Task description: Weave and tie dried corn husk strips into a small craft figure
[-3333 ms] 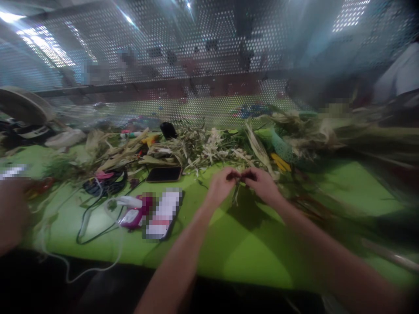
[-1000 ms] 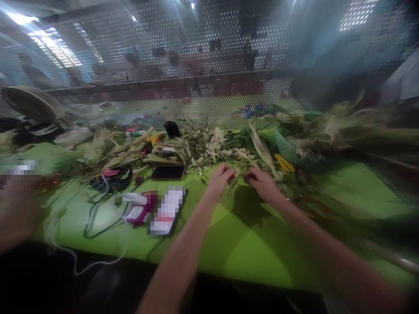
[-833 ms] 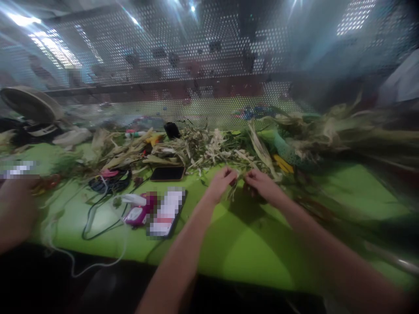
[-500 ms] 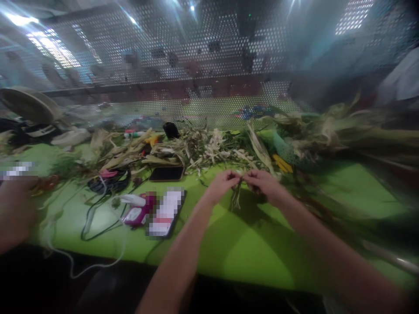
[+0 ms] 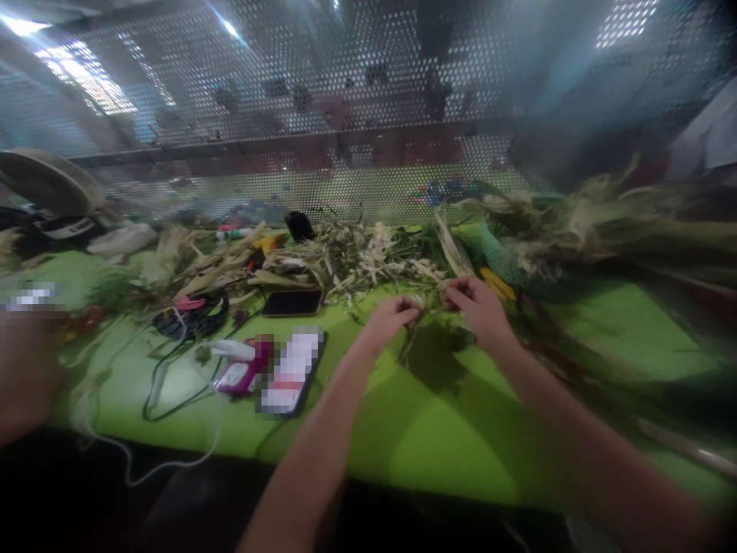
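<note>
My left hand (image 5: 387, 321) and my right hand (image 5: 480, 306) are close together over the green table (image 5: 437, 430), both pinching a thin strip of dried leaf (image 5: 410, 338) whose loose end hangs down toward the table. The right hand sits a little higher and farther back, at the edge of a heap of dried husks and leaves (image 5: 368, 261). Both forearms reach in from the bottom of the view.
A dark phone (image 5: 291, 302) lies left of my hands, with a second phone (image 5: 291, 371), a pink device (image 5: 242, 372) and cables (image 5: 173, 384). A green mesh object (image 5: 507, 265) and more husks fill the right. Another person's arm (image 5: 23, 369) is at the far left. A perforated metal screen (image 5: 345, 115) stands behind.
My hands dipped to the husk pile, joined on a leaf strip, and now the right hand has moved up and away from the left, stretching the strip.
</note>
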Available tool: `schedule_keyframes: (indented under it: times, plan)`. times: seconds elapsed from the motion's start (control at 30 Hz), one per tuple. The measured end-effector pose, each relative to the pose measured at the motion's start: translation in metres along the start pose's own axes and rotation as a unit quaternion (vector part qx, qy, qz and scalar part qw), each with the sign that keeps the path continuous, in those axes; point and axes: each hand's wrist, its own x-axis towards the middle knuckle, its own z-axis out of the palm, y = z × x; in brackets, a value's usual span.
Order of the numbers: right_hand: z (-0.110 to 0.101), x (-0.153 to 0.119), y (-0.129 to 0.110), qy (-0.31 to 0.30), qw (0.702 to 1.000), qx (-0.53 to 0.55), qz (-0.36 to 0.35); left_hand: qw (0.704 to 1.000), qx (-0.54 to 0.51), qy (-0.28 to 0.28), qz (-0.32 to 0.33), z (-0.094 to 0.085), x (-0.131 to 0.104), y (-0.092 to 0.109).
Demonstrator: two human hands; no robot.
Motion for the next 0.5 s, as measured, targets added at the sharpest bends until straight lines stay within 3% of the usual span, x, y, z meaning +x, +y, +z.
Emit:
schedule_keyframes:
  times: [0.13, 0.27, 0.33, 0.5]
  plan:
    - [-0.004, -0.002, -0.001, 0.011, 0.975, -0.198, -0.103, 1.000, -0.007, 0.006, 0.000, -0.001, 0.000, -0.002]
    - [0.002, -0.011, -0.010, -0.079, 0.941, -0.259, -0.205, 1.000, -0.015, 0.008, 0.012, 0.000, 0.000, -0.002]
    - [0.006, -0.015, -0.010, -0.112, 0.924, -0.294, -0.220, 1.000, -0.020, 0.008, 0.014, 0.000, 0.000, -0.001]
    - [0.009, -0.016, -0.001, -0.101, 0.898, -0.370, -0.217, 1.000, -0.013, -0.001, 0.017, 0.000, -0.001, -0.001]
